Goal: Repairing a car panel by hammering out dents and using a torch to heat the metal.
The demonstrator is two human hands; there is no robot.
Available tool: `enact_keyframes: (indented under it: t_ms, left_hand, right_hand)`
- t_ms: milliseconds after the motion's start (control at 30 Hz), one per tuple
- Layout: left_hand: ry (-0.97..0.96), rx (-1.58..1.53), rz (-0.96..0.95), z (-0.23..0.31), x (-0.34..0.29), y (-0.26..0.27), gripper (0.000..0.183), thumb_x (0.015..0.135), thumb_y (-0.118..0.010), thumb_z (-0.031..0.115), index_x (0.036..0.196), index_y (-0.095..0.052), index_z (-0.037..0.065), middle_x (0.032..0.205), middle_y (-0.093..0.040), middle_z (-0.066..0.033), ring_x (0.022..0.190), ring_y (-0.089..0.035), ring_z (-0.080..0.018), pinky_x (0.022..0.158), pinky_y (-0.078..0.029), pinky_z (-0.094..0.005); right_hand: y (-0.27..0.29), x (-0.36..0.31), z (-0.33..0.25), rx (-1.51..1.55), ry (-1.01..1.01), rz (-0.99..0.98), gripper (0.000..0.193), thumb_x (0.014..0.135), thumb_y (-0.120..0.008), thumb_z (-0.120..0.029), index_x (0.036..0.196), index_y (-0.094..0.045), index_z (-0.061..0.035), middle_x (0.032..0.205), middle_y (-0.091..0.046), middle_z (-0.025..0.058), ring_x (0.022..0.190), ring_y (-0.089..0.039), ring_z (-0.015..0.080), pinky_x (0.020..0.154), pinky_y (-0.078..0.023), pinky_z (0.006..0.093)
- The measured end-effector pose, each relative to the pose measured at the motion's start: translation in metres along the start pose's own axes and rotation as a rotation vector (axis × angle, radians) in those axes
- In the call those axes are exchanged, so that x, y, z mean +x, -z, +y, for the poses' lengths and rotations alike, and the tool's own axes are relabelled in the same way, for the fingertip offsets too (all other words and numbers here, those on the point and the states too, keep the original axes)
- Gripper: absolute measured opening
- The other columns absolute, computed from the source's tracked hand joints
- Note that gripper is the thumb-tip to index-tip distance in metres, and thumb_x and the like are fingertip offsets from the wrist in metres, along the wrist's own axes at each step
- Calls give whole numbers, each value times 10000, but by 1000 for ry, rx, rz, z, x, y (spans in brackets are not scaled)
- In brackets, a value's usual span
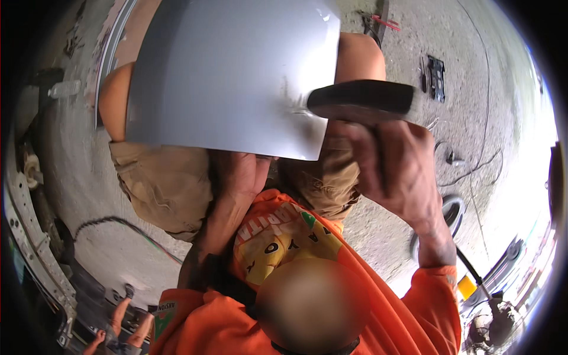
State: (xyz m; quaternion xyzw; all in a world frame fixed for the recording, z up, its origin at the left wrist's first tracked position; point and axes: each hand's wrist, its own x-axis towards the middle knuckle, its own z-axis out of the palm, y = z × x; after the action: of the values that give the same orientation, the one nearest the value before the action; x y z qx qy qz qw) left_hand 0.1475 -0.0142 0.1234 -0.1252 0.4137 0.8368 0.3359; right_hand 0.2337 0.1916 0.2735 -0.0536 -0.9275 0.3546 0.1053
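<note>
Silver panel (219, 77) at my eleven o'clock: the left hand (244, 171) meets its six o'clock edge, fingers hidden, so I can't tell its grip. Right hand (399, 165) closed on the dark tool (364, 99) toward half past one, I'd work the scuffed patch (296, 102) lightly.

Workshop: silver panel (231, 77), concrete floor (449, 35)
</note>
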Motion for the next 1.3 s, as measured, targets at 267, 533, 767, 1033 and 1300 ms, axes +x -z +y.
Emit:
enact_keyframes:
  t_ms: [267,533,767,1033,1300]
  left_hand:
    - [35,33,-137,-8,-8,-3,212,1008,-487,312,1052,-567,120,899,-597,-15,763,-564,-131,613,-463,-300]
    - [37,-41,-204,-2,-8,-2,133,983,-536,213,1014,-584,92,881,-590,-19,762,-552,-128,582,-436,-299]
    - [10,86,67,-2,4,-8,446,961,-587,390,1298,-517,106,1222,-582,-21,1105,-577,-177,935,-502,-393]
    - [-94,79,414,-9,25,-7,465,928,-645,290,1327,-504,99,1225,-578,-57,1101,-578,-198,940,-497,-407]
    - [-163,463,253,-40,59,28,481,921,-648,271,1341,-494,95,1231,-574,-70,1104,-577,-210,939,-496,-415]
  right_hand:
    - [3,-4,-17,-174,-42,-180,351,909,-657,-167,1205,-527,-30,711,-632,127,575,-642,327,497,-515,396]
    - [5,23,-49,-394,-67,-291,143,946,-619,-171,971,-547,-50,612,-605,129,497,-610,322,464,-461,425]
    - [21,-41,19,-30,-179,180,178,997,-539,-158,1015,-637,-10,740,-673,143,604,-679,290,552,-525,356]
    - [-94,-250,192,-9,-1213,418,259,1018,-487,-250,971,-574,-10,696,-559,140,544,-480,211,507,-413,362]
    - [-240,-382,180,-316,-1723,196,369,958,-512,-366,1128,-455,-44,1003,-638,251,986,-601,458,832,-448,547]
